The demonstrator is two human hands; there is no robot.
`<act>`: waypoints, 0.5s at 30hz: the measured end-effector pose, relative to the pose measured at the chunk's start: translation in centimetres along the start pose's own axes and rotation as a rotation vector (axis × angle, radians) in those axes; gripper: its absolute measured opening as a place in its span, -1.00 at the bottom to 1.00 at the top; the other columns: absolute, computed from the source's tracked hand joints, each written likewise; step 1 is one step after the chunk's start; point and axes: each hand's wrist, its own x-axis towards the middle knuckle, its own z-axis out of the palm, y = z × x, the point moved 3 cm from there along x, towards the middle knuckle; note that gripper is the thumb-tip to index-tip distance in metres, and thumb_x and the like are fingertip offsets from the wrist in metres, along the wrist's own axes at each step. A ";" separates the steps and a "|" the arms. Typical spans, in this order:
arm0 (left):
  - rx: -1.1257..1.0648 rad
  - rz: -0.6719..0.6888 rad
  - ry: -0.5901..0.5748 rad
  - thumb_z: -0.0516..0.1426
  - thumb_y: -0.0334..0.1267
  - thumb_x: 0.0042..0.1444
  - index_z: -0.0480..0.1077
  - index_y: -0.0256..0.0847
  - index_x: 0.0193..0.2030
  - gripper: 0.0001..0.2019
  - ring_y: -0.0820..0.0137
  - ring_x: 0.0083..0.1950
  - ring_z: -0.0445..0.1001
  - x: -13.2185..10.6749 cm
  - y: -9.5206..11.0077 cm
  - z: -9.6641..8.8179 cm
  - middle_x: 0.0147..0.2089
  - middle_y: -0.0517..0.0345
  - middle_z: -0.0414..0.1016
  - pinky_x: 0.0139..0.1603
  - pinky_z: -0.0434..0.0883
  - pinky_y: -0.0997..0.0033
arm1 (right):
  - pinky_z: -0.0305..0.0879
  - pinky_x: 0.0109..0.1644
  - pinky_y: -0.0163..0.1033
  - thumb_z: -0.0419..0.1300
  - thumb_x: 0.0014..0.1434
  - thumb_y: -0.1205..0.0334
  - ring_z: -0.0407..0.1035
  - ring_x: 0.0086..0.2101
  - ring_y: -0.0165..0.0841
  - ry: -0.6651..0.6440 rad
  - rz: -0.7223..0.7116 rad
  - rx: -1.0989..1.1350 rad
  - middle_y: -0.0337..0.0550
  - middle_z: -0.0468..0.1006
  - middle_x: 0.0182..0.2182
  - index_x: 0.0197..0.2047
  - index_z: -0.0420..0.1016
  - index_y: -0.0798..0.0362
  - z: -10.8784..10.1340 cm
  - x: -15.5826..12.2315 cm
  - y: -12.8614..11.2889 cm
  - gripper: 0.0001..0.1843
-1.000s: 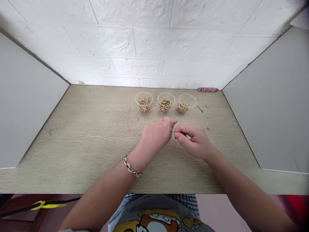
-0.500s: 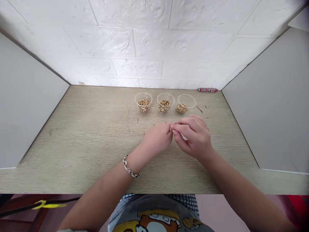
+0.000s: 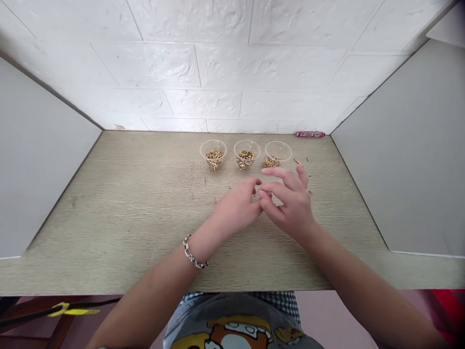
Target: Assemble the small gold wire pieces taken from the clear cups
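Note:
My left hand [image 3: 238,206] and my right hand [image 3: 288,206] meet over the table, fingertips touching. The thumb and index finger of the right one pinch a tiny brass-coloured pin [image 3: 256,194], while its other fingers are raised and spread. Curled fingers on the left hide what they hold, if anything. Behind the hands stand three see-through plastic cups: a left cup [image 3: 213,141], a middle cup [image 3: 247,142] and a right cup [image 3: 278,142]. Each holds many small brass-coloured pieces; the right cup's contents are partly behind my right fingers.
Loose pins [image 3: 297,161] lie right of the cups, and a single pin [image 3: 204,182] lies in front of the left one. A red marker-like tube [image 3: 310,134] rests by the white brick wall [image 3: 218,104]. Grey panels border the wooden table [image 3: 119,203] on both sides.
My right hand's outer fingers have lifted and spread, away from the left hand. The left fingers have loosened a little. The whole view has shifted slightly.

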 end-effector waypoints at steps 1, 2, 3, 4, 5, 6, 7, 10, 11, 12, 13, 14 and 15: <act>-0.003 0.009 0.037 0.02 -0.17 0.10 0.29 -0.19 -0.12 -0.76 0.37 -0.20 0.39 0.0 0.1 -0.1 -0.09 0.07 0.41 -0.27 0.35 0.40 | -0.14 0.23 0.09 0.12 0.07 0.34 0.40 -0.14 -0.27 0.012 0.067 0.041 -0.14 0.49 -0.14 -0.48 0.39 0.02 -0.2 0.2 0.3 -0.88; 0.014 0.020 0.071 0.04 -0.14 0.09 0.26 -0.20 -0.10 -0.73 0.37 -0.17 0.38 0.0 0.2 -0.3 -0.05 0.05 0.38 -0.24 0.35 0.38 | -0.04 0.19 0.08 0.11 0.07 0.34 0.39 -0.13 -0.26 0.024 0.137 0.088 -0.13 0.48 -0.14 -0.48 0.40 0.02 -0.3 0.3 0.6 -0.88; 0.045 0.036 0.109 0.04 -0.13 0.08 0.25 -0.21 -0.12 -0.73 0.36 -0.16 0.36 0.0 0.4 -0.6 -0.06 0.04 0.36 -0.22 0.34 0.36 | 0.06 0.14 0.05 0.10 0.07 0.34 0.38 -0.12 -0.26 0.035 0.207 0.141 -0.12 0.48 -0.15 -0.48 0.40 0.02 -0.5 0.5 1.0 -0.88; 0.085 0.059 0.143 0.04 -0.13 0.09 0.24 -0.22 -0.16 -0.76 0.37 -0.17 0.35 0.0 0.6 -0.9 -0.10 0.05 0.36 -0.21 0.33 0.36 | 0.13 0.09 0.02 0.10 0.07 0.33 0.36 -0.10 -0.26 0.036 0.280 0.205 -0.12 0.48 -0.16 -0.48 0.40 0.03 -0.6 0.6 1.4 -0.87; 0.128 0.089 0.169 0.02 -0.15 0.10 0.23 -0.22 -0.22 -0.80 0.37 -0.19 0.34 0.0 0.8 -1.1 -0.17 0.08 0.36 -0.22 0.31 0.36 | 0.19 0.05 -0.02 0.09 0.08 0.32 0.35 -0.09 -0.27 0.031 0.356 0.286 -0.11 0.47 -0.17 -0.48 0.41 0.03 -0.6 0.8 1.9 -0.86; 0.166 0.126 0.181 0.00 -0.16 0.12 0.22 -0.22 -0.28 -0.84 0.39 -0.23 0.32 -0.1 1.0 -1.3 -0.25 0.11 0.36 -0.23 0.29 0.36 | 0.22 0.02 -0.06 0.09 0.08 0.30 0.34 -0.09 -0.28 0.023 0.440 0.387 -0.12 0.47 -0.17 -0.49 0.41 0.03 -0.5 0.8 2.3 -0.85; 0.198 0.162 0.183 -0.03 -0.17 0.14 0.21 -0.22 -0.33 -0.84 0.40 -0.27 0.31 -0.1 1.2 -1.5 -0.32 0.14 0.34 -0.26 0.27 0.37 | 0.25 -0.01 -0.08 0.09 0.08 0.29 0.34 -0.10 -0.29 0.014 0.538 0.509 -0.12 0.47 -0.18 -0.50 0.41 0.03 -0.4 0.8 2.7 -0.85; 0.280 0.246 0.200 -0.09 -0.18 0.18 0.21 -0.23 -0.38 -0.80 0.43 -0.36 0.27 -0.2 1.5 -1.6 -0.40 0.17 0.32 -0.29 0.22 0.36 | 0.32 -0.15 -0.16 0.14 0.02 0.23 0.36 -0.17 -0.31 -0.023 0.892 0.941 -0.14 0.47 -0.22 -0.52 0.42 0.04 0.9 0.3 3.4 -0.87; 0.318 0.270 0.231 -0.09 -0.17 0.18 0.23 -0.23 -0.37 -0.79 0.42 -0.35 0.26 -0.3 1.5 -1.5 -0.39 0.15 0.33 -0.28 0.21 0.34 | 0.33 -0.20 -0.18 0.16 0.00 0.22 0.37 -0.20 -0.32 -0.047 0.998 1.075 -0.14 0.47 -0.26 -0.52 0.42 0.05 1.4 0.0 3.3 -0.88; 0.363 0.296 0.272 -0.09 -0.15 0.18 0.24 -0.23 -0.36 -0.77 0.40 -0.33 0.26 -0.3 1.5 -1.5 -0.37 0.13 0.34 -0.25 0.21 0.32 | 0.34 -0.23 -0.21 0.17 -0.01 0.21 0.37 -0.23 -0.33 -0.079 1.085 1.193 -0.15 0.47 -0.29 -0.51 0.42 0.05 1.8 -0.3 3.1 -0.89; 0.411 0.324 0.325 -0.09 -0.11 0.18 0.26 -0.22 -0.35 -0.74 0.37 -0.30 0.26 -0.4 1.4 -1.4 -0.35 0.10 0.34 -0.21 0.20 0.29 | 0.34 -0.25 -0.23 0.17 -0.01 0.22 0.37 -0.25 -0.34 -0.115 1.147 1.293 -0.16 0.47 -0.34 -0.50 0.43 0.05 2.3 -0.6 2.9 -0.89; 0.460 0.353 0.378 -0.08 -0.06 0.18 0.28 -0.22 -0.35 -0.71 0.34 -0.26 0.26 -0.5 1.3 -1.4 -0.32 0.07 0.35 -0.17 0.19 0.25 | 0.34 -0.25 -0.25 0.17 -0.01 0.23 0.36 -0.27 -0.36 -0.150 1.186 1.377 -0.18 0.45 -0.38 -0.50 0.44 0.06 2.7 -0.8 2.6 -0.90; 0.503 0.383 0.427 -0.08 -0.02 0.17 0.28 -0.21 -0.35 -0.69 0.31 -0.22 0.26 -0.5 1.2 -1.3 -0.29 0.05 0.35 -0.12 0.17 0.22 | 0.33 -0.26 -0.26 0.17 -0.01 0.25 0.36 -0.30 -0.39 -0.181 1.212 1.445 -0.20 0.44 -0.42 -0.50 0.44 0.07 3.0 -1.0 2.2 -0.90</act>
